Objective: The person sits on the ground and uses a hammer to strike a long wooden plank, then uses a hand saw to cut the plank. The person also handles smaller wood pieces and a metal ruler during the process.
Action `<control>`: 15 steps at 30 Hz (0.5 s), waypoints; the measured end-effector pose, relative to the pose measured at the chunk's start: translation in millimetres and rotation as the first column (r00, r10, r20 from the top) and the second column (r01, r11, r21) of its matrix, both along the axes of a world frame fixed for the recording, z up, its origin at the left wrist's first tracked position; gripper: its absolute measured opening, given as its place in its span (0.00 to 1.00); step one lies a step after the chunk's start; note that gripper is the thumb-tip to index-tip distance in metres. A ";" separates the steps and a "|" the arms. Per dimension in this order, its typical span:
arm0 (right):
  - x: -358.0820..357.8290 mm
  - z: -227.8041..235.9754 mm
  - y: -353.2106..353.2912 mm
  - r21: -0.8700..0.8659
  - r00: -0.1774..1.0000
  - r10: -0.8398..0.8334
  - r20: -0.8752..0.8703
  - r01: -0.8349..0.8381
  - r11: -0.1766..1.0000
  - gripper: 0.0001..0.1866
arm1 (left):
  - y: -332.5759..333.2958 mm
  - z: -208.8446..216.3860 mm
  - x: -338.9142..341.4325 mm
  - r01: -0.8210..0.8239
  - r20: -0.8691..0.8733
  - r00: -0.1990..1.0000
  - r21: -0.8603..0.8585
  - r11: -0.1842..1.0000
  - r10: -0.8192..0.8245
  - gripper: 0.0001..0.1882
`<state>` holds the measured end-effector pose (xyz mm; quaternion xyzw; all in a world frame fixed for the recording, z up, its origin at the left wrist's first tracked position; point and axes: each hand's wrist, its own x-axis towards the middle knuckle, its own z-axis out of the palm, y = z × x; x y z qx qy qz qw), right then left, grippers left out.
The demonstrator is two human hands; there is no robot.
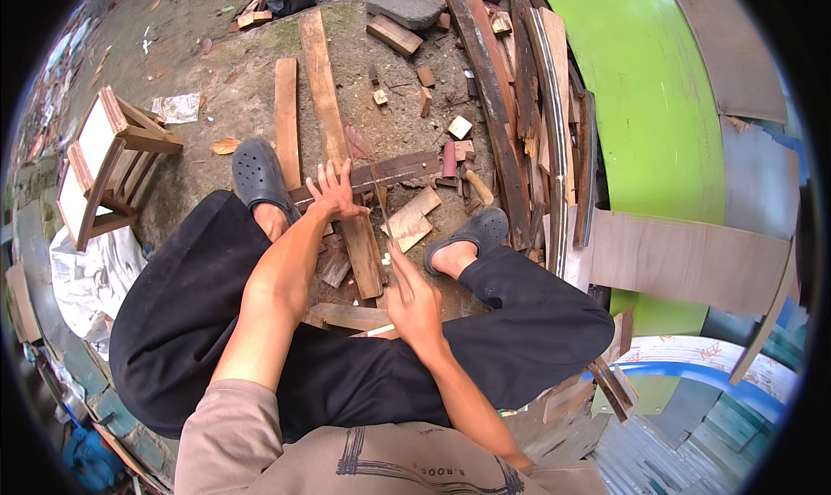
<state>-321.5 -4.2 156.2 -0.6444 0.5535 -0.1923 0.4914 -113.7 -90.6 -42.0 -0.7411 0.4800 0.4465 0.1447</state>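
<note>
My left hand (333,192) lies with fingers spread on a dark wooden plank (407,168), where the plank crosses a longer light-brown board (324,97). Closed around a wooden handle, my right hand (415,311) holds what looks like a handsaw (387,218). Its thin blade is seen almost edge-on and reaches the dark plank just right of my left hand. Whether the teeth are in the wood cannot be made out. Between the blade and my right shoe lies a pale wood offcut (411,218).
A small wooden stool (108,161) lies tipped at the left, by a white sack (95,278). Wood strips (493,88) are piled to the right, beside a lime-green panel (645,97). Small offcuts and a grey stone (407,6) lie ahead. My dark clogs (257,174) flank the boards.
</note>
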 end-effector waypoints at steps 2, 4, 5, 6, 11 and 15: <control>21.3 -34.2 -38.0 0.065 0.997 -0.039 0.073 0.034 0.997 0.29 | -0.5 2.4 -5.4 0.027 -0.010 1.000 -0.017 0.999 -0.028 0.75; 30.8 -38.6 -64.7 0.100 0.999 -0.038 0.019 0.036 0.994 0.29 | -5.4 0.3 -3.3 0.028 -0.005 1.000 -0.035 0.999 -0.029 0.75; 31.5 -39.5 -63.1 0.142 0.999 -0.038 -0.011 0.039 0.989 0.29 | -3.0 2.1 -5.4 0.034 0.001 0.999 -0.062 0.998 -0.034 0.75; 27.6 -35.1 -54.7 0.102 0.998 -0.051 0.042 0.047 0.994 0.29 | -0.1 0.5 -5.2 0.027 -0.001 1.000 -0.048 0.998 -0.027 0.75; -19.1 43.8 17.5 0.100 1.000 0.000 -0.006 0.000 0.995 0.29 | 2.2 -3.4 0.7 0.011 -0.015 1.000 -0.019 1.000 -0.012 0.75; -6.6 8.8 -0.2 -0.052 1.000 -0.007 0.017 0.008 0.999 0.31 | 0.3 1.2 -0.4 0.012 -0.016 1.000 -0.017 1.000 -0.012 0.75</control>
